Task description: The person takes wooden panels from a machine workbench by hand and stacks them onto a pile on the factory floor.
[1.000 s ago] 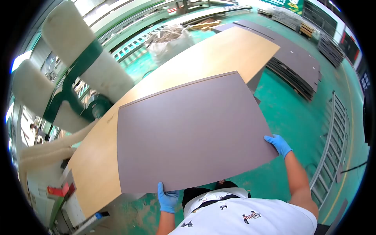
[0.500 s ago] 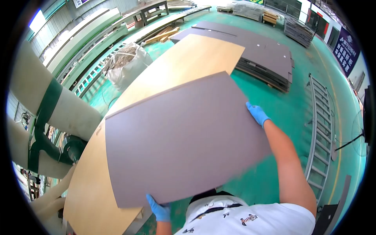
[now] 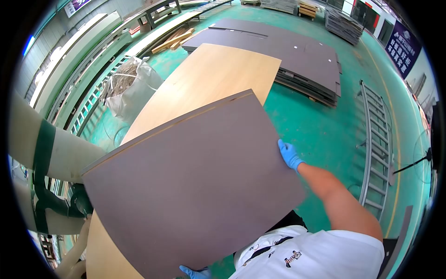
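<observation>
A large grey-brown panel point(image 3: 186, 181) lies tilted in front of me, above a light wood-coloured board point(image 3: 218, 74). A thin light strip shows along the panel's far edge. In a blue glove, my right hand point(image 3: 290, 155) grips the panel's right edge, with the fingers partly hidden. My left hand point(image 3: 195, 272), also blue-gloved, holds the near edge at the bottom of the view, mostly cut off by the frame. Whether the panel rests on the board or hangs just over it, I cannot tell.
Beyond the board lies a stack of grey-brown panels point(image 3: 297, 60). A white bulk bag point(image 3: 134, 88) stands left of it, near large ducts point(image 3: 69, 153). To the right a metal ladder point(image 3: 375, 144) lies on the green floor point(image 3: 320, 135). Green machinery point(image 3: 79, 69) runs along the left.
The panel has shifted left and toward me, turning a little, with both hands moving along. Its far edge strip now shows more. The view has tilted slightly.
</observation>
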A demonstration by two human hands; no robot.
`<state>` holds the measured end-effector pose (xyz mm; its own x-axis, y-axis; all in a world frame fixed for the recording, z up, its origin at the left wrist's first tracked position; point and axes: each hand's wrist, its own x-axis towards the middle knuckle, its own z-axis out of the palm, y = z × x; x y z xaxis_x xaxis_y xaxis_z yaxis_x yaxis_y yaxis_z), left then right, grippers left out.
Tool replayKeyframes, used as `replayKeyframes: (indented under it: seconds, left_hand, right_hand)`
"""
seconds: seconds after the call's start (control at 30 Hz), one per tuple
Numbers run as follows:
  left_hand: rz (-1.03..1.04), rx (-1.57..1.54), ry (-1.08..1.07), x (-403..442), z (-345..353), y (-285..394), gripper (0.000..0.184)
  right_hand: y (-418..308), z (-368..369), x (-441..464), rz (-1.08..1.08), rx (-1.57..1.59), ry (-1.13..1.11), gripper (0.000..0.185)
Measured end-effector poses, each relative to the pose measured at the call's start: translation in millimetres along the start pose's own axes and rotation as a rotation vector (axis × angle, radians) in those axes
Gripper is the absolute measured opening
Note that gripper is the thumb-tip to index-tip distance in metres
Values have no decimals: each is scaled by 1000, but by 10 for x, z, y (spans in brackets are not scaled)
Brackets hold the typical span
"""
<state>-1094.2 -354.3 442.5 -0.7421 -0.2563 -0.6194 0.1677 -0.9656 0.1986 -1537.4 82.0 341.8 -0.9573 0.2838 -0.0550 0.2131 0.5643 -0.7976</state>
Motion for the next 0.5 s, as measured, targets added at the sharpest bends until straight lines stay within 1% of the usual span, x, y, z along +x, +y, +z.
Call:
replayKeyframes:
  seconds: [0.03, 0.07, 0.1, 0.17, 0.2, 0.27, 0.3, 0.37, 0.43, 0.5]
  left_hand:
    - [-1, 12, 0, 7, -126, -7, 84]
    - [89, -132, 95, 86, -242, -49, 76]
    - [191, -267, 178, 164, -355, -91, 70]
    - [273, -87, 192, 131, -94, -406, 69]
    - [298, -34, 184, 136, 24, -601, 69]
    - [338, 30, 160, 153, 202, -958, 69]
    - [359, 54, 143, 175, 297, -1141, 69]
    - [386, 97, 127, 187, 459, -1454, 69]
    - [406, 128, 108, 189, 587, -1762, 69]
    - [420, 165, 84, 227, 730, -2065, 69]
  right_hand:
    - [33, 83, 12, -53, 31, 1, 59]
    - [52, 172, 91, -48, 42, 3, 59]
    - [22, 289, 205, -87, 246, 4, 58]
    - [-121, 310, 394, -121, 472, 15, 58]
    - [-266, 200, 520, -58, 475, -41, 59]
    - [-275, 118, 690, 10, 497, -95, 60]
    - [-257, 152, 764, 99, 474, -113, 61]
    - [-116, 76, 882, 200, 460, -146, 62]
    - [18, -225, 994, 336, 506, -280, 62]
    - [180, -569, 1085, 307, 507, -234, 60]
